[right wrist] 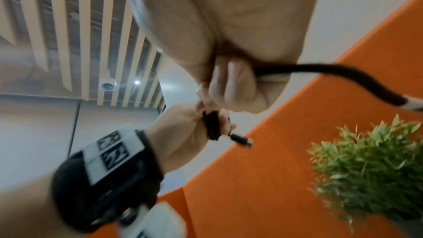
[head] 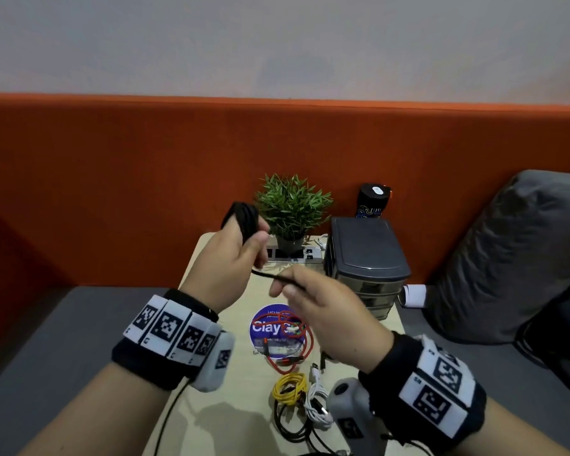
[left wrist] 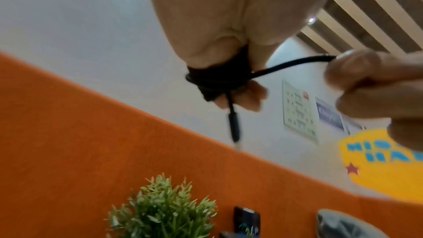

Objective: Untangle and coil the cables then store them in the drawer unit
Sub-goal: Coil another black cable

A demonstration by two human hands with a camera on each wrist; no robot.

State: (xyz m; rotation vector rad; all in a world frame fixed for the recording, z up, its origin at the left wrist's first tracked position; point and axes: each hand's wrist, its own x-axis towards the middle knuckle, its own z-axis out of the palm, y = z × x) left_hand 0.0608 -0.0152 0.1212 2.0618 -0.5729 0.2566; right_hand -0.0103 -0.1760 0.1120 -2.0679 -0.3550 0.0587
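- One black cable (head: 244,218) is wound in several turns round the fingers of my left hand (head: 226,264), which is curled on it at the frame's centre, above the desk (head: 211,406).
- My right hand (head: 320,311) pinches the same cable's free stretch, which runs level from left to right between my two hands.
- In the left wrist view a short end with its plug (left wrist: 233,129) hangs downward from the coil.
- Low in the frame, on the desk, lie one red cable (head: 288,352), one yellow cable (head: 290,388) and one white cable (head: 316,399), beside further black ones.
- One drawer unit (head: 366,258) stands right of centre, one potted plant (head: 292,209) left of it.
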